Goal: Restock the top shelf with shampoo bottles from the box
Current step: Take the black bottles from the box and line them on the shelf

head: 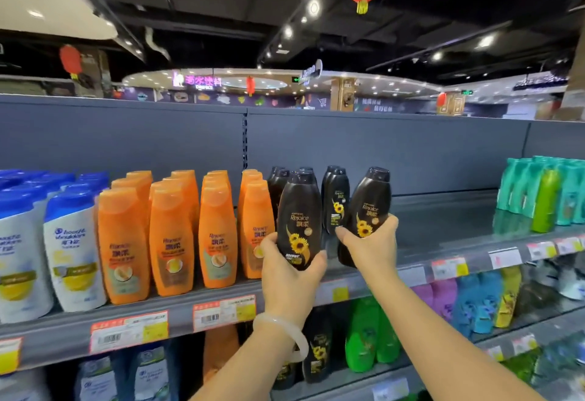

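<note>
Left hand [289, 269]: fingers wrapped round the base of a black oval plastic shampoo bottle with a sunflower label [299, 220], held upright at the front edge of the grey metal top shelf [443, 210].
Right hand [372, 247]: fingers clasping a second black sunflower bottle [368, 207], tilted, base not yet set down.
Behind the fingertips: a few black bottles already standing [335, 198].
Right of the fingers: long bare stretch of shelf, likely much left to fill.
Box: out of view.
</note>
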Available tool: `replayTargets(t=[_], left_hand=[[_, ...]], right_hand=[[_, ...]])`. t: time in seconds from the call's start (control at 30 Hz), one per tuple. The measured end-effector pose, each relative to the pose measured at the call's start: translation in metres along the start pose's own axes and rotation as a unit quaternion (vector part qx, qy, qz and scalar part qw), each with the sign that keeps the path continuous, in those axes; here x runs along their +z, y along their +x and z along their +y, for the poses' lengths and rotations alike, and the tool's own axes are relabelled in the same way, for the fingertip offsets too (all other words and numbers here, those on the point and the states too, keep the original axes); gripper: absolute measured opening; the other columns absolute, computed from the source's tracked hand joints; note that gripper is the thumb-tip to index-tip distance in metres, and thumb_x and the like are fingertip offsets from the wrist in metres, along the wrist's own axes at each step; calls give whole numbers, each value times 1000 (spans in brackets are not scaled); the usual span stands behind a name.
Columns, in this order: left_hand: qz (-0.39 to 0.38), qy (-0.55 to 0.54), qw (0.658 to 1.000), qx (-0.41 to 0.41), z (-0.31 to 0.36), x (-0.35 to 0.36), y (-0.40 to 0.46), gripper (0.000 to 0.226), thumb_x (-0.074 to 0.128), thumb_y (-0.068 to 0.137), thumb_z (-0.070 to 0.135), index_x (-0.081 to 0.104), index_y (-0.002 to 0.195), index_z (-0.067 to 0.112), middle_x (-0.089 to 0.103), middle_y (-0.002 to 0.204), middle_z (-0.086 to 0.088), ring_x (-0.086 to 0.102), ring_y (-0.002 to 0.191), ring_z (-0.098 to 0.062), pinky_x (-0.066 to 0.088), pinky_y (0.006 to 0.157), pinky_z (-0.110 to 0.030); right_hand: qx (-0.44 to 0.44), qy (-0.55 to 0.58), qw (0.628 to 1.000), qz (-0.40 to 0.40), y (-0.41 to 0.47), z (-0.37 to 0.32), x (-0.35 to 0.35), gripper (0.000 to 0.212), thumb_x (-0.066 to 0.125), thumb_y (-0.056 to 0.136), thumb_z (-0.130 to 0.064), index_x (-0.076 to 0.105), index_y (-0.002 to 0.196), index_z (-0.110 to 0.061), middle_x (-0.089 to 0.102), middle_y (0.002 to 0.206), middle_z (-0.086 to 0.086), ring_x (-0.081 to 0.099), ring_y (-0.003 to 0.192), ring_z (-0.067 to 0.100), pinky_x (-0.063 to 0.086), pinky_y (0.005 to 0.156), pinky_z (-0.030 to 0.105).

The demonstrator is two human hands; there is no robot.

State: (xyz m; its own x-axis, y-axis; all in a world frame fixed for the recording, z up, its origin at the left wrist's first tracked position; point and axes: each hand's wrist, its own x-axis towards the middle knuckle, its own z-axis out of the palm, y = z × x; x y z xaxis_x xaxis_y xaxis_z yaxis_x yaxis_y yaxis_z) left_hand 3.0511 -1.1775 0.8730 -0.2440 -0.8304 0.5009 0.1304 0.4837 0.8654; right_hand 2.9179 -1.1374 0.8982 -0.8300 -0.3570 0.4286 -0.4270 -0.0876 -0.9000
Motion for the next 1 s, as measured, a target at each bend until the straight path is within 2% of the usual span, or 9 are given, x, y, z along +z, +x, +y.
replayTargets(t=[0.1,0.2,0.33,0.47,0.63,0.73,0.8,0.87,1.0], left_hand=[[27,11,1000,-5,-6,12,12,53,79,69,18,41,104,22,53,87,14,50,76,25,39,59,4],[60,30,998,-8,-11,24,23,54,79,69,20,41,106,22,53,88,13,48,77,26,38,58,5],[106,54,992,-30,-15,38,35,56,79,68,24,37,106,29,57,92,12,57,78,8,43,56,-5],[146,69,986,-34,-22,52,42,57,79,68,23,38,107,26,58,94,9,59,80,1,43,57,-1],[171,88,981,-33,-27,62,40,51,80,67,18,39,92,35,57,88,14,56,76,16,42,56,1],[174,93,979,-42,-29,63,40,51,79,68,19,39,94,35,58,89,12,57,76,15,43,57,-1],[171,98,979,-48,-30,63,39,53,79,68,21,39,101,31,58,89,12,57,76,15,44,56,-2],[165,101,980,-50,-30,63,37,54,79,68,21,39,104,28,58,90,13,57,76,16,44,54,-2],[160,100,981,-44,-30,63,36,54,79,68,22,39,103,28,59,91,12,58,76,14,45,56,-2]], right_hand=[[-8,7,999,-38,32,6,15,63,80,66,-22,29,104,-26,49,95,-3,50,78,7,36,55,15],[-10,11,996,-85,59,16,38,63,80,68,-21,29,104,-26,47,93,-6,52,84,11,41,62,18],[23,2,991,-135,79,35,69,65,80,67,-22,31,109,-22,47,102,-2,49,93,15,45,78,28],[24,50,978,-202,86,56,89,63,81,67,-15,33,107,-24,52,105,-1,55,97,18,50,84,30],[14,55,975,-213,87,65,100,58,82,67,-13,34,99,-21,52,103,4,58,97,22,51,78,27],[27,-12,979,-200,85,64,99,60,84,64,-20,38,101,-18,52,106,6,57,101,24,54,83,34],[19,-117,975,-189,82,67,94,65,84,63,-30,42,109,-14,52,111,8,56,103,25,54,85,38],[1,-208,959,-191,79,69,89,69,80,67,-41,42,117,-13,51,116,9,54,107,25,51,86,35],[8,-233,948,-219,83,69,90,68,75,72,-44,39,121,-12,48,122,10,50,112,24,49,86,33]])
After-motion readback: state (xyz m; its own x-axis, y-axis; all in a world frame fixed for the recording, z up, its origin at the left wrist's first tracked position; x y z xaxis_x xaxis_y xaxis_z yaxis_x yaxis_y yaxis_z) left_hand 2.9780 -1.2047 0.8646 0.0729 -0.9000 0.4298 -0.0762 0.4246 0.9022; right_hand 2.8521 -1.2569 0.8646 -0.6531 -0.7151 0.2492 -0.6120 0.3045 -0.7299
